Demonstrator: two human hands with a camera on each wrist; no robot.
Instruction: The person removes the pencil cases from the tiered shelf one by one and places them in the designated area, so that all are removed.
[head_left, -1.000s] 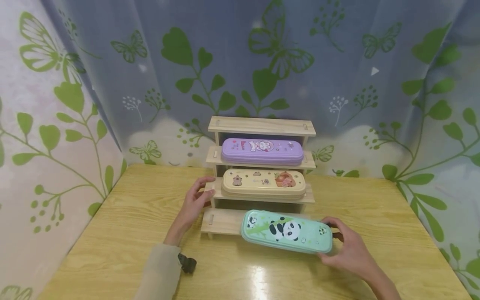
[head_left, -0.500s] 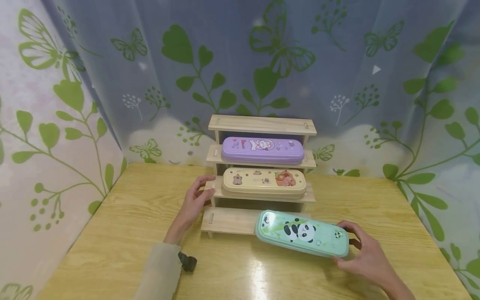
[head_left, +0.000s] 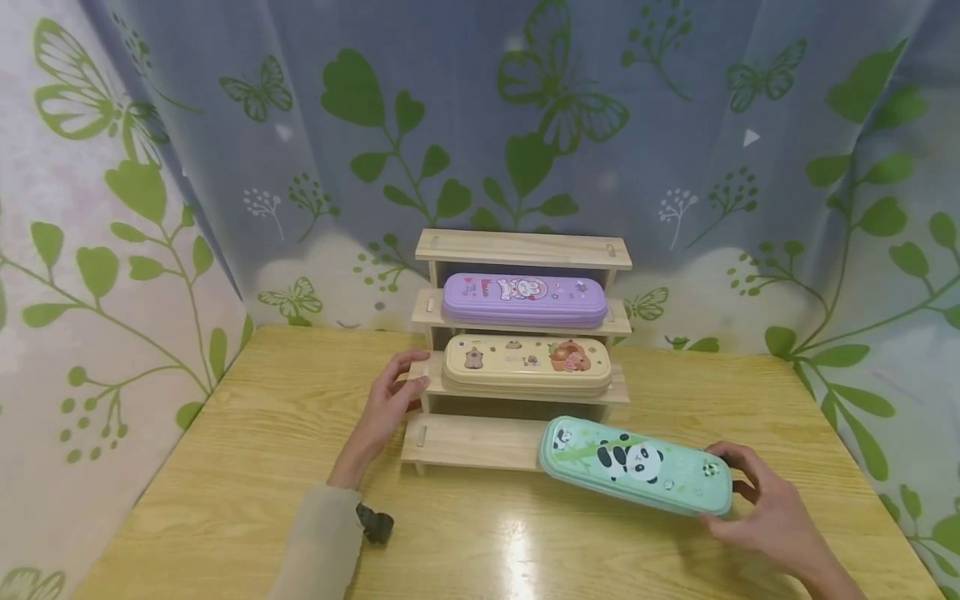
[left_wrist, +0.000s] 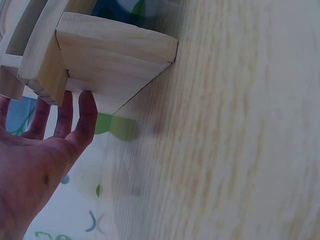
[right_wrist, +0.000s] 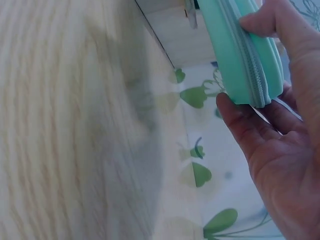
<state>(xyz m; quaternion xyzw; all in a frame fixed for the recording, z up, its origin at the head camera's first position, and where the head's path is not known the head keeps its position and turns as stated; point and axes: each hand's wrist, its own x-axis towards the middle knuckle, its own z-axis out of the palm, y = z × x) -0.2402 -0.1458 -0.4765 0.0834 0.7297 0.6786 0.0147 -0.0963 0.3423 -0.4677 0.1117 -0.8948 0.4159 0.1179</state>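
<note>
My right hand (head_left: pixel 776 517) pinches the right end of a mint-green pencil case (head_left: pixel 667 479) with a panda print. Its left end overlaps the right part of the lowest step of a wooden tiered shelf (head_left: pixel 472 443), and the rest juts out to the right, tilted. In the right wrist view the thumb lies along the zipper side of the case (right_wrist: pixel 240 60), fingers on the other. My left hand (head_left: pixel 386 404) holds the left end of the shelf's second step, fingertips at the wood (left_wrist: pixel 115 55) in the left wrist view.
A cream pencil case (head_left: pixel 525 362) lies on the second step, a purple one (head_left: pixel 525 298) on the third. Bare wood shows on the top step (head_left: pixel 525 248). The shelf stands on a wood-grain table (head_left: pixel 300 375), with leaf-patterned curtain (head_left: pixel 465 125) behind and at both sides.
The mint-green pencil case has moved right with my right hand, baring more of the lowest step. My left hand has stayed at the shelf.
</note>
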